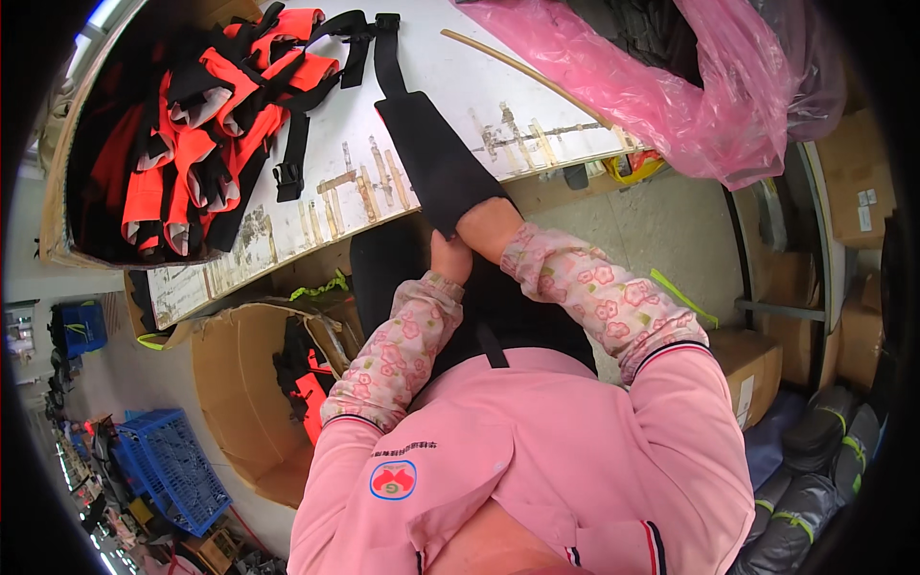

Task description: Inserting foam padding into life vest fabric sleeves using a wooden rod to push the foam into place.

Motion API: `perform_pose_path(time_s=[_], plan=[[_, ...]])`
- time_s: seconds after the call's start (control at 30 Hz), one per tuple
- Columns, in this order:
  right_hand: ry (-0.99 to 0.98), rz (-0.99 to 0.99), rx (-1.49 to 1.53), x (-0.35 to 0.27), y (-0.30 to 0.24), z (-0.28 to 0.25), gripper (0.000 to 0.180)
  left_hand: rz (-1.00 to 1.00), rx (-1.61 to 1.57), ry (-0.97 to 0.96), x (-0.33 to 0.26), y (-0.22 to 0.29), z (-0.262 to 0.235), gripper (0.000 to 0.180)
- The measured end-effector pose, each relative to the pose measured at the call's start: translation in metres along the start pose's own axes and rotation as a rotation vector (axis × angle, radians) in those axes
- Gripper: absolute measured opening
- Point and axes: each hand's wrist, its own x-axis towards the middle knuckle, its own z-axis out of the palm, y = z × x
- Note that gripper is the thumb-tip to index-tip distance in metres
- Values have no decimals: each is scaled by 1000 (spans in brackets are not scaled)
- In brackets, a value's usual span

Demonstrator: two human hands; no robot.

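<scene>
A wide black fabric band (436, 144) with an orange edge hangs over the front edge of the white table (355, 144). At its far end is a black webbing strap with a buckle (386, 23). My left hand (448, 257) is closed on the band's near lower corner. My right hand (487, 228) is at the band's near end, with the fabric covering its fingers, so I cannot see whether they grip. Beside the band, a second black buckle (287, 178) lies on a strap on the table.
A cardboard box (59, 206) of orange and black pieces (206, 144) stands at the far left. Pink plastic sheeting (671, 115) covers the right of the table. Below are an open carton (235, 402), a blue crate (177, 470) and grey bundles (815, 436).
</scene>
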Motion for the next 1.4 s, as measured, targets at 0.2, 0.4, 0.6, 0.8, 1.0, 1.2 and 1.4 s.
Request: perform_pose_path(time_s=[0.2, 0.4, 0.6, 0.8, 1.0, 1.2, 1.4], plan=[[-296, 7, -87, 17, 4, -20, 13, 47, -62, -41, 8, 1, -1, 26], [-42, -40, 57, 9, -5, -21, 17, -118, -205, -60, 6, 8, -11, 27], [-83, 126, 435, -10, -25, -22, 23, -320, -487, -105, 6, 12, -27, 25], [-44, 58, 366, 0, -14, 0, 29, 46, -16, -172, 9, 23, -26, 24], [55, 60, 434, 5, -10, -3, 34, -273, -437, -51, 0, 16, -19, 23], [98, -33, 1256, -38, -10, -83, 30, -427, -492, -118, -5, 44, -26, 33], [607, -182, 111, -10, -8, -54, 45, -470, -478, -132, -3, 45, -24, 28]])
